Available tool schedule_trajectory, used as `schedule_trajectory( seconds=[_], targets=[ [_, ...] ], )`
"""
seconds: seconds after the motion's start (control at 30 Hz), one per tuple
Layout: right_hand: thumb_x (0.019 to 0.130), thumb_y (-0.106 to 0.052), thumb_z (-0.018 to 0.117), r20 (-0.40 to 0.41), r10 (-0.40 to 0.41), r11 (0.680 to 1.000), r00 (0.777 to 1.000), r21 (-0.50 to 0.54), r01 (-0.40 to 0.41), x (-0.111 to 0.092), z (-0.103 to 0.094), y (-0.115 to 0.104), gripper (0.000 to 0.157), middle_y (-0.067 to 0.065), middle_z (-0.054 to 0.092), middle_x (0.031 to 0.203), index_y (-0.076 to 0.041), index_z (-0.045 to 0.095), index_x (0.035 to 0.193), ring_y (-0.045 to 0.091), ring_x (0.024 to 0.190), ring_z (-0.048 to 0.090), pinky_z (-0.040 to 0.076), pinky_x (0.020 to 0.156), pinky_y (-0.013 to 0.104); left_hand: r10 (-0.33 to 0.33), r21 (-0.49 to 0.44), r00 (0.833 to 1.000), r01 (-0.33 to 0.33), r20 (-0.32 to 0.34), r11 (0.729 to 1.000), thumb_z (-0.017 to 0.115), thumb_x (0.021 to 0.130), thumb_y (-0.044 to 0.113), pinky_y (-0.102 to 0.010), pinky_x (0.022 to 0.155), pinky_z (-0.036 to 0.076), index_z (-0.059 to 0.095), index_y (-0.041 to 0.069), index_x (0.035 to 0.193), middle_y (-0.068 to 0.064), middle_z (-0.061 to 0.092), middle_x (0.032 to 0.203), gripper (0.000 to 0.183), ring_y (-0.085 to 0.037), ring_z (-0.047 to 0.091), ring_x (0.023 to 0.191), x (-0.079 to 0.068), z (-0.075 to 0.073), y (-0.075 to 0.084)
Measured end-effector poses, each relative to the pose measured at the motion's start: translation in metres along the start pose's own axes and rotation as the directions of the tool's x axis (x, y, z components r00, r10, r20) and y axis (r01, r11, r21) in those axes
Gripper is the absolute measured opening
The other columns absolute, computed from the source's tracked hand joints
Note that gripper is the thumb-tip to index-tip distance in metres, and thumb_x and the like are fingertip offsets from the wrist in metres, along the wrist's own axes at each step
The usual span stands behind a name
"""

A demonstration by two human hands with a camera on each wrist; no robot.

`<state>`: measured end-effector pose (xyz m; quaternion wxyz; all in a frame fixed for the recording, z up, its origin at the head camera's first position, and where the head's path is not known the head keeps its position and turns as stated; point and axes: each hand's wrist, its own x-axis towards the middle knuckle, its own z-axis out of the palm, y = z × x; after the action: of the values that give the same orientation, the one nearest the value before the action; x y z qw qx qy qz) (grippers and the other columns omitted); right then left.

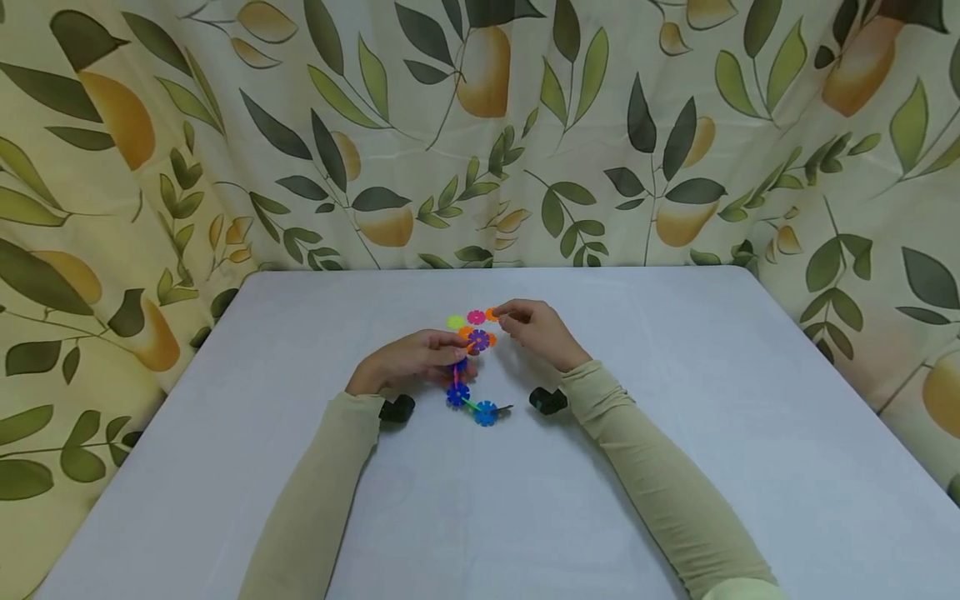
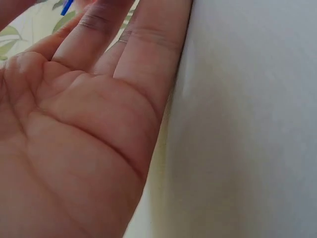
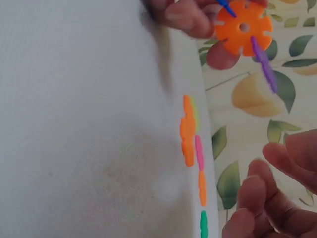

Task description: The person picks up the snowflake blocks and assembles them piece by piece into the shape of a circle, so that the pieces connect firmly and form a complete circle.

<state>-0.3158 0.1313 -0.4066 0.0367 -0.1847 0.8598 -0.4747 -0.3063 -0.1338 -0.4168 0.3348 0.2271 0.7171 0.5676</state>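
Observation:
My left hand (image 1: 416, 358) pinches a chain of slotted plastic flower discs at its upper end. In the right wrist view, an orange disc (image 3: 242, 29) at its fingers joins a purple disc (image 3: 265, 67) and a blue one. Below the hand, the chain runs to a dark blue disc (image 1: 458, 394) and a light blue disc (image 1: 486, 413). My right hand (image 1: 536, 329), fingers loosely bent and nothing between them, hovers by a row of loose discs: yellow-green (image 1: 455, 322), pink (image 1: 476, 317), orange (image 1: 492, 314). The left wrist view shows mostly palm (image 2: 84, 144).
A white-covered table (image 1: 600, 517) lies under both hands. A green disc (image 3: 204, 225) lies at the row's near end in the right wrist view. Black wrist devices (image 1: 549, 401) sit under both cuffs. A leaf-patterned curtain (image 1: 450, 167) hangs behind the table.

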Motion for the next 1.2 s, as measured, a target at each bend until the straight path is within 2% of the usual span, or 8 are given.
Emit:
schedule_trajectory(
  seconds=[0.07,0.2,0.33,0.47,0.57,0.8,1.07,1.2],
  targets=[
    [0.107,-0.012,0.061,0.028,-0.003,0.998,1.000,-0.059,0.005,0.003,0.001,0.003,0.030,0.019,0.072,0.120,0.001,0.073,0.131,0.030,0.100,0.063,0.051,0.083,0.036,0.002,-0.003,1.000,-0.002,0.006,1.000,0.049,0.116,0.019,-0.044,0.102,0.056,0.055,-0.008,0.145,-0.018,0.074,0.125,0.040,-0.030,0.071,0.117,-0.001,-0.001,-0.001],
    [0.106,-0.011,0.061,0.127,0.003,0.987,0.992,-0.160,0.018,0.006,0.004,0.004,0.031,0.017,0.069,0.110,0.001,0.072,0.132,0.031,0.101,0.060,0.051,0.085,0.040,-0.003,-0.004,1.000,0.003,-0.004,1.000,0.049,0.116,0.020,-0.041,0.098,0.058,0.057,-0.008,0.143,-0.015,0.075,0.120,0.039,-0.028,0.072,0.111,-0.003,-0.004,-0.002],
    [0.106,-0.010,0.061,0.209,-0.026,0.967,0.977,-0.243,0.078,0.008,0.006,0.006,0.032,0.018,0.065,0.109,0.001,0.070,0.135,0.034,0.105,0.058,0.051,0.088,0.043,-0.009,-0.021,1.000,0.009,-0.010,1.000,0.049,0.116,0.018,-0.040,0.096,0.059,0.056,-0.008,0.143,-0.014,0.076,0.117,0.039,-0.026,0.073,0.108,-0.006,-0.007,0.000],
    [0.105,-0.008,0.062,0.223,-0.075,0.945,0.972,-0.295,0.141,0.011,0.007,0.008,0.031,0.021,0.065,0.114,0.000,0.072,0.133,0.038,0.112,0.056,0.052,0.093,0.047,-0.012,-0.047,1.000,0.011,-0.023,0.999,0.051,0.115,0.017,-0.040,0.096,0.059,0.053,-0.006,0.147,-0.015,0.076,0.116,0.040,-0.027,0.073,0.108,-0.007,-0.009,0.001],
    [0.103,-0.006,0.064,0.213,-0.087,0.944,0.973,-0.294,0.149,0.012,0.008,0.009,0.028,0.020,0.068,0.115,0.000,0.074,0.128,0.039,0.112,0.056,0.052,0.094,0.048,-0.018,-0.059,0.999,0.016,-0.040,0.998,0.052,0.114,0.018,-0.040,0.095,0.059,0.053,-0.004,0.148,-0.016,0.076,0.118,0.040,-0.027,0.073,0.108,-0.007,-0.010,0.001],
    [0.096,0.001,0.070,0.191,-0.057,0.954,0.980,-0.280,0.110,0.013,0.009,0.010,0.019,0.018,0.069,0.110,0.002,0.075,0.114,0.037,0.108,0.060,0.052,0.096,0.048,-0.029,-0.086,0.998,0.023,-0.060,0.996,0.051,0.115,0.019,-0.039,0.091,0.061,0.055,-0.005,0.141,-0.020,0.073,0.124,0.035,-0.027,0.073,0.106,-0.005,-0.011,-0.001],
    [0.098,-0.001,0.071,0.176,0.112,0.954,0.978,-0.296,-0.056,0.010,0.010,0.009,0.025,0.021,0.066,0.116,0.007,0.067,0.121,0.037,0.110,0.060,0.052,0.103,0.047,-0.030,-0.087,0.995,0.021,-0.099,0.996,0.044,0.118,0.020,-0.042,0.086,0.063,0.057,-0.007,0.137,-0.022,0.071,0.122,0.035,-0.027,0.074,0.098,-0.003,-0.011,-0.007],
    [0.097,-0.002,0.071,0.157,0.138,0.952,0.978,-0.293,-0.087,0.007,0.007,0.008,0.024,0.019,0.065,0.112,0.006,0.063,0.119,0.035,0.105,0.059,0.053,0.099,0.045,-0.030,-0.077,0.991,0.020,-0.133,0.997,0.047,0.117,0.017,-0.045,0.088,0.062,0.060,-0.006,0.134,-0.022,0.071,0.122,0.031,-0.028,0.072,0.104,-0.001,-0.009,-0.009]
  ],
)
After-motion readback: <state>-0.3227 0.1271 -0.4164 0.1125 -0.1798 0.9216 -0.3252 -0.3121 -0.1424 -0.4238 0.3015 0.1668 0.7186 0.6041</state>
